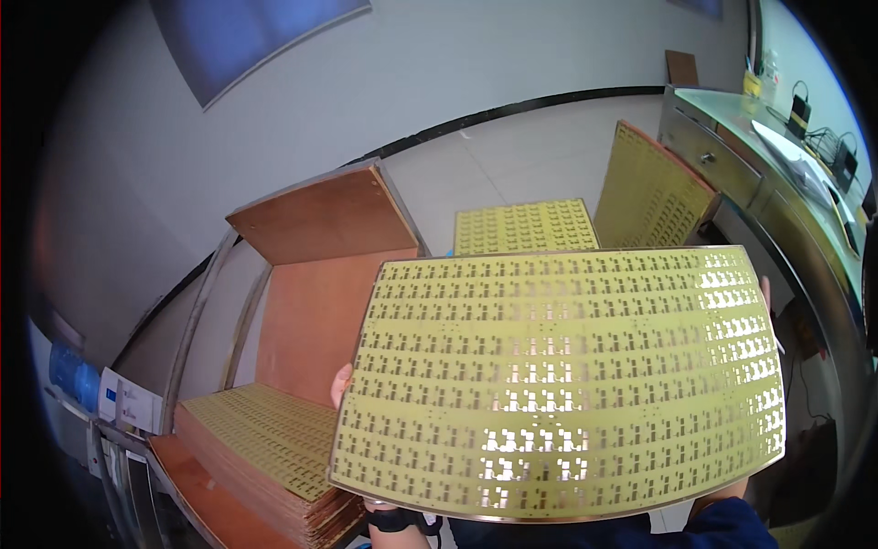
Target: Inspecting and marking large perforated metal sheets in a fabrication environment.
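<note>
A large yellow-green circuit board panel (549, 320), patterned with rows of small metallic pads, is held up in front of me and tilted so that its face shows. My left hand (342, 384) grips its left edge; only fingertips show, the rest being behind the panel. At the opposite edge, a bit of my right hand (766, 293) shows near the upper corner, closed on the same panel. Light glints off the pads in the middle and along the right side. To the lower left lies a stack of similar panels (265, 439).
The stack rests on a rack with reddish-brown boards (320, 320) behind it. Another panel (526, 226) lies beyond mine, and more panels (654, 188) lean against a metal desk (732, 165) at the right. Cables and papers (796, 151) lie on the desk.
</note>
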Demonstrator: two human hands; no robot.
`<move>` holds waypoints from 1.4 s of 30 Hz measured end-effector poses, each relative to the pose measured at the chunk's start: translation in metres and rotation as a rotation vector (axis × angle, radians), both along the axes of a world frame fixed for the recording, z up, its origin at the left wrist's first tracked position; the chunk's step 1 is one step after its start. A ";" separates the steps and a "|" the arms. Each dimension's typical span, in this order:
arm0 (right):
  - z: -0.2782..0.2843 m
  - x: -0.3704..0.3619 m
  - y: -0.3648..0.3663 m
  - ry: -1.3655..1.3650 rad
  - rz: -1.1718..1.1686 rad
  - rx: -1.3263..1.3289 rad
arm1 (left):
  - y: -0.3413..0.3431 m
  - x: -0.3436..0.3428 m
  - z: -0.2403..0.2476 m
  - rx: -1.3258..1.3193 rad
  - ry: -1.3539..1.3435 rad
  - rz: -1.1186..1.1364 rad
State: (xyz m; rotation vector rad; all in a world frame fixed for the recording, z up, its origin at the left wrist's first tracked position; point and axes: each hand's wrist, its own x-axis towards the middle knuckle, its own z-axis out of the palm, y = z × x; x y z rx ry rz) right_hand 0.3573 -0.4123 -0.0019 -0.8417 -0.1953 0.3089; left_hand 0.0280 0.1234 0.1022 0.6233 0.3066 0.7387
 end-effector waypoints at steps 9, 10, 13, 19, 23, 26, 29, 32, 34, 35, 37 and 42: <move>0.106 0.010 0.137 0.188 0.010 -0.263 | -0.074 -0.045 -0.026 0.130 0.095 0.147; 0.111 0.007 0.148 0.186 0.009 -0.269 | -0.076 -0.035 -0.015 0.123 0.092 0.147; 0.098 0.018 0.170 0.358 0.465 0.124 | -0.089 0.021 0.025 -0.022 -0.082 0.208; 0.084 -0.027 0.243 0.122 0.240 0.200 | -0.159 0.053 0.019 0.016 0.018 -0.002; 0.090 -0.059 0.265 0.137 0.254 0.226 | -0.161 0.054 0.020 0.050 0.179 0.098; 0.081 -0.067 0.263 0.201 0.267 0.150 | -0.152 0.045 0.022 0.035 0.168 0.125; 0.070 -0.051 0.248 0.169 0.346 0.098 | -0.146 0.034 0.022 0.058 0.219 0.201; 0.094 -0.047 0.252 0.162 0.267 0.120 | -0.138 0.021 0.014 -0.004 0.225 0.251; 0.091 -0.040 0.243 0.125 0.314 0.087 | -0.133 0.018 0.009 -0.043 0.192 0.260; 0.091 -0.038 0.241 0.084 0.356 0.065 | -0.131 0.017 0.010 -0.032 0.186 0.280; 0.094 -0.043 0.242 0.084 0.346 0.034 | -0.126 0.011 0.008 -0.060 0.169 0.285; 0.102 -0.050 0.241 0.046 0.327 -0.028 | -0.117 0.000 0.006 -0.050 0.193 0.305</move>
